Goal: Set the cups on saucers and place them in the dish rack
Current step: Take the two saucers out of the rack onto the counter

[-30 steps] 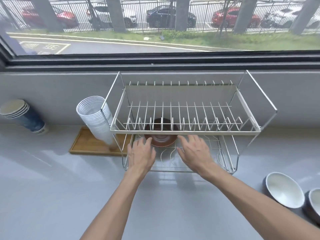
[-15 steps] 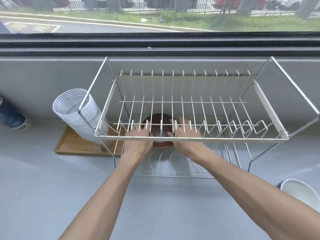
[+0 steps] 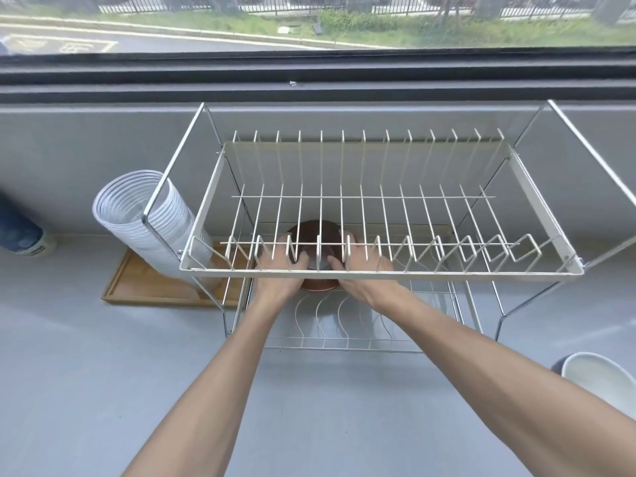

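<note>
A white wire dish rack (image 3: pixel 378 270) with two tiers stands on the grey counter by the window. On its lower tier sits a brown cup on a brown saucer (image 3: pixel 318 286), seen partly through the upper tier's wires. Both of my hands reach in under the upper tier. My left hand (image 3: pixel 278 270) presses against the left side of the brown pair and my right hand (image 3: pixel 363 271) against the right side, fingers curled around it. The fingertips are partly hidden behind the wires.
A tilted stack of clear plastic cups (image 3: pixel 141 215) rests on a wooden tray (image 3: pixel 148 290) left of the rack. Blue paper cups (image 3: pixel 20 232) lie at the far left. A white bowl (image 3: pixel 602 380) sits at the right edge. A grey wall runs behind.
My hands went from the rack's front edge deeper under the upper tier and closed in on both sides of the brown cup and saucer. The view came closer to the rack.
</note>
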The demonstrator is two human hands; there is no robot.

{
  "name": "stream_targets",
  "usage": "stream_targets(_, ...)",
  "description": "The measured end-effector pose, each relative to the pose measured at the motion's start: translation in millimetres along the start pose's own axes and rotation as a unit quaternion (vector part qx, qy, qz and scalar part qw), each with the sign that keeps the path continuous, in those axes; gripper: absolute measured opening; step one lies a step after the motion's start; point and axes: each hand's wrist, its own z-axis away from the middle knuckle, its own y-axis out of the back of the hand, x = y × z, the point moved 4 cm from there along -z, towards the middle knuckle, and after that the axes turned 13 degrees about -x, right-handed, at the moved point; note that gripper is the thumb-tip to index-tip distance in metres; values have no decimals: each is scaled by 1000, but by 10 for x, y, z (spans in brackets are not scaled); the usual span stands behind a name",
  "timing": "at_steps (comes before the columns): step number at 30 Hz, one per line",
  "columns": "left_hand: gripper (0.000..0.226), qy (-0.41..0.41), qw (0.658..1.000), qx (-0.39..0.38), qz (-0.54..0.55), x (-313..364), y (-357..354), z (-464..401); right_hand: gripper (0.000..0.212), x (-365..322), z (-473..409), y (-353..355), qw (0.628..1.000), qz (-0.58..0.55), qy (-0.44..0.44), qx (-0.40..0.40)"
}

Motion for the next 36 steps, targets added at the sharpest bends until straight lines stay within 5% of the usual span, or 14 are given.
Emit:
stream_targets(2,68,-4,999,-6,33,51,18,64,59,-88,6,79,997,2,-13,72)
stream_targets(5,65,-4,998,-3,56,70,-5,122,54,-82,5,45,998,-2,-19,59)
stream_targets(8,58,-1,999,5,32,84,-21,185,85,52,-37,-133,998,-34,6,-45)
stream_targets(9,59,1,1000,1,30,85,-31,202,80,71,-42,-191,997,-30,6,-67)
stream_targets(11,65,3,1000,-9,28,95,-48,283,59,98,-10,-183,999,-38,-2,-11)
stream_targets(14,67,-14,999,-6,31,120,-73,412,56,83,184,-84,991,-96,-3,95)
stream_targets(19,44,-14,1000,-10,20,160,-129,606,55,164,387,-152,991,-103,-16,83)
stream_targets(36,46,-77,996,-42,7,373,-541,1601,63,644,1602,-393,984,-145,-44,95)
